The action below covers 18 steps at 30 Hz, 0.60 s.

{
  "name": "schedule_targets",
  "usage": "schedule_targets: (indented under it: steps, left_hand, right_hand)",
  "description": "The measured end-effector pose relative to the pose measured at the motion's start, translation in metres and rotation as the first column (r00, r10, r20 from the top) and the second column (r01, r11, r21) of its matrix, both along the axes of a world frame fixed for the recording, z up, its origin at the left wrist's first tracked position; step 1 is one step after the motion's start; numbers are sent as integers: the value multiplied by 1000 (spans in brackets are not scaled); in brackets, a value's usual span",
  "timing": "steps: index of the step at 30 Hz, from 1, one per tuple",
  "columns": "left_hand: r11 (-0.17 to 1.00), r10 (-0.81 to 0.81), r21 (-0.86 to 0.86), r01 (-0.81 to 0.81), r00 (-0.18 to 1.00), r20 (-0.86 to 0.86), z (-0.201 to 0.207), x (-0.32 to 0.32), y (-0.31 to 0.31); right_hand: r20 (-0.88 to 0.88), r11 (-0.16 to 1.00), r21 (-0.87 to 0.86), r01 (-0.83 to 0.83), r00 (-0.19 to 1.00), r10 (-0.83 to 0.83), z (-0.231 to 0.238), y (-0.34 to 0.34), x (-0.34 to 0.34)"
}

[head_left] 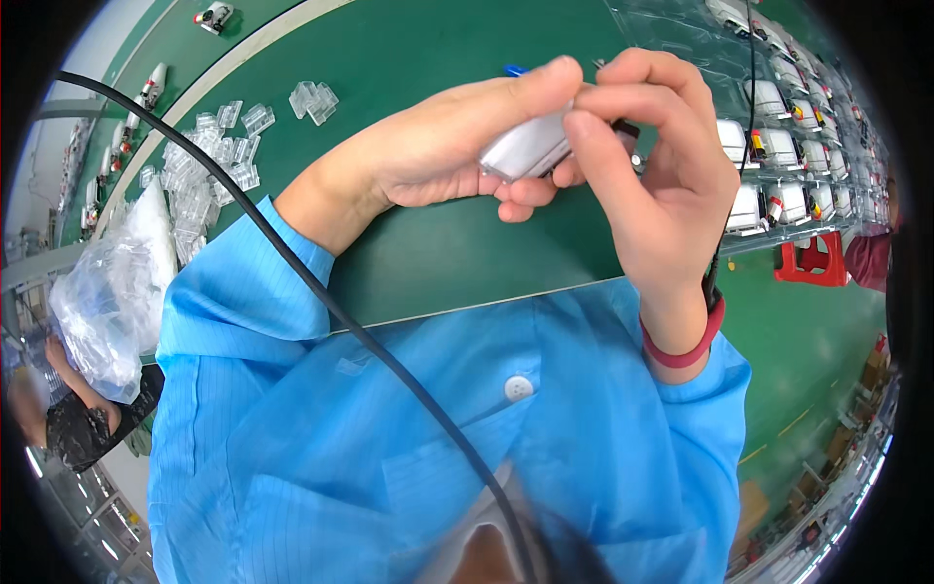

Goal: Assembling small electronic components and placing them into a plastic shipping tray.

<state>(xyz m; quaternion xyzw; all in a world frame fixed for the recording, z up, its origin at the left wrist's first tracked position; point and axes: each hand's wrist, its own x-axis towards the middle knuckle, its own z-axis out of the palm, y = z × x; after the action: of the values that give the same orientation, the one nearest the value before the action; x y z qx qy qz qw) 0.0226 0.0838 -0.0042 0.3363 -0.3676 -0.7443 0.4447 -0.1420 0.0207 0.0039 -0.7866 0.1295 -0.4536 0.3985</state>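
Right now a small silvery pouch cell [525,146], flat and rectangular, is being held up in the air above the green work surface [438,253], between both of the person's hands. The left hand [443,156] is cradling it from below, thumb lying along its top edge and the other fingers curled under its lower side. The right hand [652,165] is closing on the cell's right end, its forefinger and thumb pinching that end while the remaining fingers are arching over it. A dark bit, perhaps a lead or tab, is poking out just beyond the right fingers; I cannot tell what it is.

Around the right wrist a red wristband [681,346] is sitting, with a thin black cord [715,263] running up from it. Both forearms are coming out of light blue smock sleeves [243,292].

Further out, to the left, a scatter of small clear plastic pieces [209,156] is lying on the surface beside a crumpled clear plastic bag [112,292]. To the right, a clear tray [778,146] is holding rows of similar silvery cells. A thick black cable [321,292] is crossing the smock diagonally.
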Motion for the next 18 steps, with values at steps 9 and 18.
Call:
schedule_targets:
  steps: [9, 18]
  left_hand:
    - [953, 37, -297, 65, 945, 326, 1, 2, -3]
    - [779, 493, -625, -37, 651, 576, -14, -5, -7]
  right_hand:
    - [-65, 992, 33, -121, 990, 123, 3, -18, -16]
    - [-158, 669, -734, 115, 930, -332, 23, -13, -9]
